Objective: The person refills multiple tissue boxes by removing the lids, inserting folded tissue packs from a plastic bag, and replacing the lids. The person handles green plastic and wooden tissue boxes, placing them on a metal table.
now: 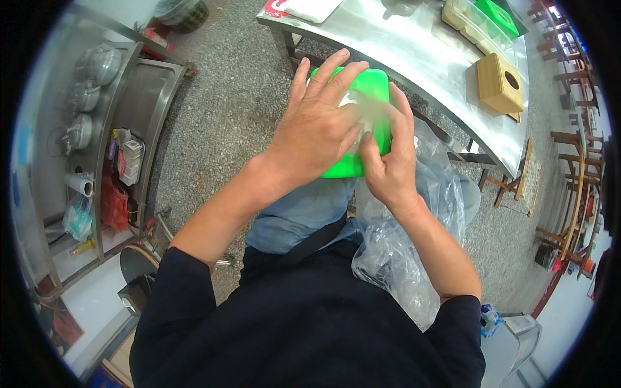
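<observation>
Above my lap is a bright green plastic box or lid (339, 169) with rounded corners. A whitish patch (352, 140) shows near its middle, partly hidden by my fingers. My right hand (393, 155) grips its right side, fingers along the edge and thumb on the upper face. Across the top lies my left hand (315, 126), some fingers spread towards the far left edge. Its thumb and index finger are by the whitish patch, where blur hides whether they pinch anything. A clear plastic bag (402, 262) rests over my right thigh, below my right forearm.
Ahead stands a steel table (412, 53) holding a wooden tissue box (499, 85), a clear compartmented container (465, 24) and a green lid (497, 17). Steel shelving (160, 92) with kettles (85, 97) is at left. Wooden stools (519, 179) stand at right.
</observation>
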A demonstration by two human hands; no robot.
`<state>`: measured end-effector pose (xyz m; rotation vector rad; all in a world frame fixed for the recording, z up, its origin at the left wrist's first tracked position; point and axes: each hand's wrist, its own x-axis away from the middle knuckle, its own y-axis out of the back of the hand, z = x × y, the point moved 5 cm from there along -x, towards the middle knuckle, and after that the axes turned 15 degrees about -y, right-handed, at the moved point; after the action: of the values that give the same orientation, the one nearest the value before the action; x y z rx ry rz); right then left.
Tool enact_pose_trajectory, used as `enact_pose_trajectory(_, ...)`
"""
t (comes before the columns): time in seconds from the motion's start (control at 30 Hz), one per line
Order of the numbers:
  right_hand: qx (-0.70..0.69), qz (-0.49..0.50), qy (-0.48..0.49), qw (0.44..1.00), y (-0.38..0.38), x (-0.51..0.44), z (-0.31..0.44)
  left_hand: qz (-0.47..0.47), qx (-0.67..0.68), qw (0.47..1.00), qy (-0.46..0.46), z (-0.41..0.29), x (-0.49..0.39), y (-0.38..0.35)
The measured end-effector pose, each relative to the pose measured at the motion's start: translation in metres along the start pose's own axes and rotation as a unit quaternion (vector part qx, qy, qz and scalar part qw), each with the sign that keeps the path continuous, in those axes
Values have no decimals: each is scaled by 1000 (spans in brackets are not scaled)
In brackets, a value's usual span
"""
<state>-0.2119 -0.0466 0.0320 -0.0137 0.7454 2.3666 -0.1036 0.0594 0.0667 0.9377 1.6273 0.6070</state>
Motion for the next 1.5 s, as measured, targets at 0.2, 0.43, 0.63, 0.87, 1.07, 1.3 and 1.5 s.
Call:
enact_pose_trajectory(0.2,-7,1,-11,1000,1,1,-5,-25,23,999,6,3,5,-6)
enact_pose_trajectory(0.43,-22,3,-25,999,0,1,-7,-35,40,998,12,8,9,-8)
enact_pose_trajectory(0.63,-26,4,-19,999,-1,0,-5,-32,18,999,-5,4,3,-3)
enact_pose_trajectory(0.87,-34,4,-32,999,1,0,-8,-15,19,1000,2,4,-1,-9)
enact_pose_trajectory(1.07,-54,1,-53,997,0,2,-10,-59,69,996,8,11,8,-12)
enact_pose_trajectory(1.3,-41,-2,-57,998,0,2,-10,-80,82,993,11,13,12,-9)
enact_pose_trajectory(1.5,-44,3,-51,998,1,-1,-7,-63,42,997,4,8,6,-3)
